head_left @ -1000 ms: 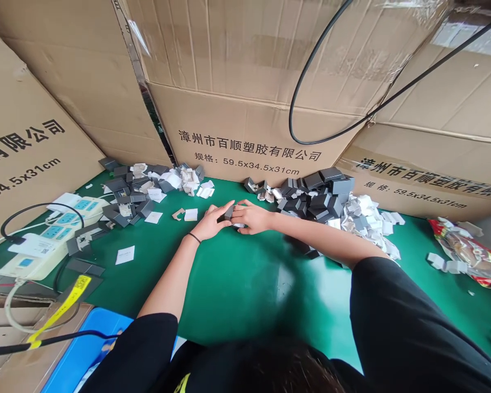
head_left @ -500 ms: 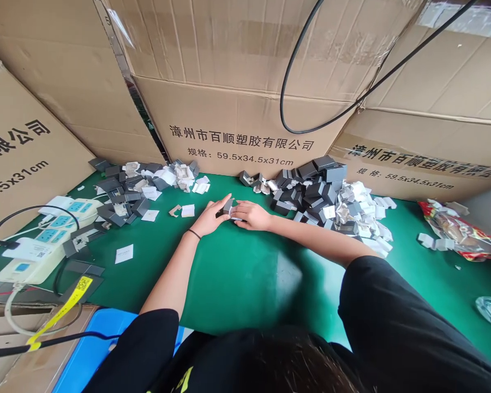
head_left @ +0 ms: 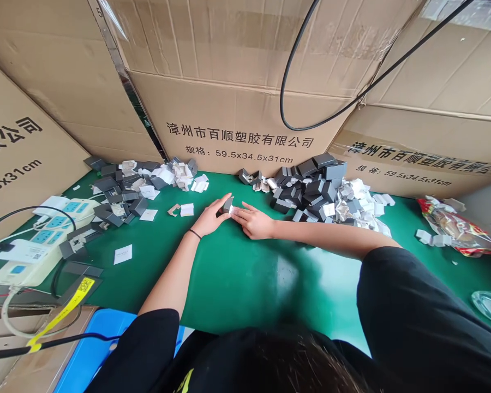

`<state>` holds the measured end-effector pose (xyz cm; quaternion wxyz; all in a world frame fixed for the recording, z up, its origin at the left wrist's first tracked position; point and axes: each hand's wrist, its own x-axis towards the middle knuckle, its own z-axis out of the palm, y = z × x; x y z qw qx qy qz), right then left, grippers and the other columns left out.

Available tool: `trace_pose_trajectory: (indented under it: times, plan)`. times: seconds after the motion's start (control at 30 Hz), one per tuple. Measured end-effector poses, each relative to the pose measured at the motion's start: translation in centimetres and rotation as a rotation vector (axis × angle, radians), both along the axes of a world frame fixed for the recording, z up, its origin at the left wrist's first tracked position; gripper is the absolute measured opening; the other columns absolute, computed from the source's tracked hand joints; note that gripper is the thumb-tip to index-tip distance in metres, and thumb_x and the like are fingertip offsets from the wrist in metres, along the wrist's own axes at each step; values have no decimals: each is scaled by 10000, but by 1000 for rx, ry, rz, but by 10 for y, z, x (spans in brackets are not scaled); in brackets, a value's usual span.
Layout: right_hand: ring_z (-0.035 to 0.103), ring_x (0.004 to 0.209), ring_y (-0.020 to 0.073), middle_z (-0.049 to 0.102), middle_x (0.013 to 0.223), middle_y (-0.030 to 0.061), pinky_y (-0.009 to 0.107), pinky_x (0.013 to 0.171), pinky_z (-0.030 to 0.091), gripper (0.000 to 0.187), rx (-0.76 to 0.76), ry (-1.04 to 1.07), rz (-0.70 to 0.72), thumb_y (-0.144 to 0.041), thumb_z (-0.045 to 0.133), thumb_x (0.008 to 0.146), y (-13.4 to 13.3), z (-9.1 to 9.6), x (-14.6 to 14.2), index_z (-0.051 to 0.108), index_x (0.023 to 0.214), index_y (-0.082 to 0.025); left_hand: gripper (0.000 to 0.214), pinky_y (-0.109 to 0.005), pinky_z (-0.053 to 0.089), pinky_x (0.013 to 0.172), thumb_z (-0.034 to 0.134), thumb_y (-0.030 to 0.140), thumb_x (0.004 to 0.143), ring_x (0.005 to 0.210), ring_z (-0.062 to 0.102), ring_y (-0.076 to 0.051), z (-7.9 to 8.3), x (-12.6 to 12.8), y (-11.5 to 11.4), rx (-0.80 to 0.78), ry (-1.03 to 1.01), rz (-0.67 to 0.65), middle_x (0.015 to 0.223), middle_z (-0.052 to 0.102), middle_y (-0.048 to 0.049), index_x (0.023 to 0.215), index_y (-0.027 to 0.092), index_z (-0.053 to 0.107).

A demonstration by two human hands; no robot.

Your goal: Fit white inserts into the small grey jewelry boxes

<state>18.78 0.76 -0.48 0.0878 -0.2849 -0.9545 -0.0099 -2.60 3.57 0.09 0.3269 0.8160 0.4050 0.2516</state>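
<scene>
My left hand (head_left: 211, 217) is closed around a small dark grey box (head_left: 228, 205) just above the green tabletop, thumb and index finger on either side of it. At the box's right end, the fingertips of my right hand (head_left: 254, 221) come together on a small white piece (head_left: 232, 209) that looks like paper; the fingers hide most of it. Left of my hands lie a white card (head_left: 187, 209) and a small beige torn piece (head_left: 174, 209). To the right is a heap of dark grey boxes (head_left: 314, 188), with crumpled white inserts (head_left: 362, 204) beside it.
Another pile of opened boxes and white papers (head_left: 120, 194) lies at the back left. A power strip (head_left: 45, 240) with cables runs along the left edge. Large cartons (head_left: 237, 120) wall off the back. A red food packet (head_left: 454, 226) and a clear lid (head_left: 490, 307) lie right.
My right hand has shifted slightly right along the box, its index finger lifting away. The left hand stays around the box. The view has moved a little.
</scene>
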Motion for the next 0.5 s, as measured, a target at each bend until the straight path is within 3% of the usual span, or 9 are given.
trace_pose_trajectory:
  times: [0.07,0.13,0.27,0.33,0.43,0.5]
  plan:
    - [436,1257,255,472,1340,186,490,1082,285,513,-83,21,-16,-135,451,794,4,9,2,466,1303,-71,605,-368,361,1031,458,376,859,1272,397,-240,0,0,0,-5,-24,1,1440,365,-57,1425,274,269]
    - [473,1220,227,537,1290,128,458,1056,331,435,-150,137,-129,-148,445,812,8,21,3,540,1235,-125,631,-365,370,1028,476,390,852,1267,408,-242,1,0,1,-39,-73,11,1461,334,-63,1430,262,256]
    - [580,1011,215,653,1082,92,381,911,438,305,-194,538,-583,-275,427,872,14,39,1,642,1053,-154,720,-338,433,966,475,438,860,1225,463,-238,5,0,1,-137,-243,13,1492,269,-94,1461,254,124]
    - [609,766,175,682,851,60,301,717,480,295,-472,703,-702,-377,463,863,14,38,-3,659,901,-160,734,-325,426,974,466,454,866,1259,431,-239,5,2,0,-152,-297,-18,1494,268,-91,1465,254,92]
    - [498,463,102,575,528,-2,208,447,378,324,-977,845,-711,-462,514,828,14,26,-11,605,764,-157,716,-332,445,957,426,478,880,1249,444,-240,2,7,-3,-198,-331,-38,1472,317,-97,1466,245,86]
    - [445,392,81,542,478,-13,191,381,320,322,-1132,867,-680,-466,515,828,16,19,-16,580,791,-152,705,-352,461,941,404,490,885,1219,475,-241,-2,11,-4,-234,-367,-16,1454,348,-108,1466,232,98]
